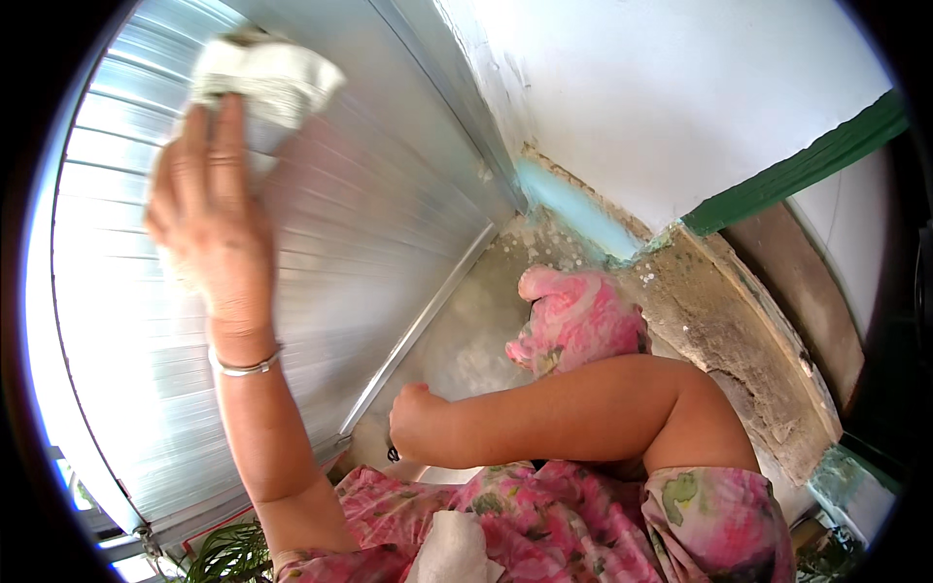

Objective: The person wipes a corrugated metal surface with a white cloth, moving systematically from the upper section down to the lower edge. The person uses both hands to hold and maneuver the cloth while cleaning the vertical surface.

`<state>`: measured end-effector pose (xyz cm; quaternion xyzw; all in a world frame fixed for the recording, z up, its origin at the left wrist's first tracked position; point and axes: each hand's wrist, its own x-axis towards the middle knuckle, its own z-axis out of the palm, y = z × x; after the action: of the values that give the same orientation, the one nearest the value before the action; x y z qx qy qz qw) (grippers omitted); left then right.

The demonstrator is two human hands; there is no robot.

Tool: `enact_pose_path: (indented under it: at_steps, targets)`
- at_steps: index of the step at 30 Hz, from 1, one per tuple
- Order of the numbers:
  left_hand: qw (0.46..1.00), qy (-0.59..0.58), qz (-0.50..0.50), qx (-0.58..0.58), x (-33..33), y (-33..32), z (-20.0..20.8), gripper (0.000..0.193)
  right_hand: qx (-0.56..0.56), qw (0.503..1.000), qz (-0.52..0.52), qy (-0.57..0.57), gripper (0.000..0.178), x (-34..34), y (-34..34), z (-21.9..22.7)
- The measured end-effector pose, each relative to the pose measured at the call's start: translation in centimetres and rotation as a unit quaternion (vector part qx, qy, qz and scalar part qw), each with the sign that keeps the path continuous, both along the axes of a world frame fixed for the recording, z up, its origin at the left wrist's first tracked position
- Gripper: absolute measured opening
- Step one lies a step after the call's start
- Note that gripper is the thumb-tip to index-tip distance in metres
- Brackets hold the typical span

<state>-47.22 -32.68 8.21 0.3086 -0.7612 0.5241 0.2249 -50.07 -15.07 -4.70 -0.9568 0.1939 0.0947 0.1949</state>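
Note:
My left hand (209, 219) is raised at the upper left, its fingers closed over a folded white cloth (272, 83). The cloth lies against a silvery ridged metal panel (340, 233), and both are a little smeared by motion. A metal bangle (248, 366) circles my left wrist. Bent across my front, my right arm ends in my right hand (413, 423), which is curled near the panel's lower edge. Its fingers are mostly hidden, so what it holds, if anything, does not show. A small dark loop (393, 454) is beside that hand.
A white wall (671, 87) with a pale blue base strip (583, 214) meets the panel at a corner. Worn concrete (700, 301) and a dark green strip (797, 170) are to the right. Pink floral fabric (583, 321) covers my front. Leaves (228, 556) show lower left.

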Motion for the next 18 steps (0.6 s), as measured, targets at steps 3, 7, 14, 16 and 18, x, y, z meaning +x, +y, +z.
enact_pose_path:
  at_steps: [3, 7, 14, 16, 18]
  targets:
    - [0.995, -0.048, 0.003, 0.088, -0.5, 0.0, -5.5, 0.059, -0.017, 1.0, 0.009, -0.014, 0.029, 0.0, 0.9, 0.3]
    - [0.971, -0.114, -0.03, 0.209, -1.4, 0.7, -12.1, 0.042, -0.018, 0.999, 0.027, -0.019, 0.03, -0.8, 1.3, 1.5]
    - [0.907, -0.208, -0.078, 0.358, -2.4, 0.1, -26.0, 0.043, -0.041, 0.998, -0.022, -0.049, 0.028, -1.0, 1.9, 1.0]
    - [0.897, -0.232, -0.08, 0.367, -2.7, -0.3, -29.4, 0.043, -0.022, 0.998, -0.036, -0.051, 0.029, -1.4, 1.8, 1.3]
    - [0.888, -0.26, -0.078, 0.371, -3.2, -0.6, -32.7, 0.042, -0.055, 0.995, -0.071, -0.048, 0.03, -1.6, 2.2, 0.8]
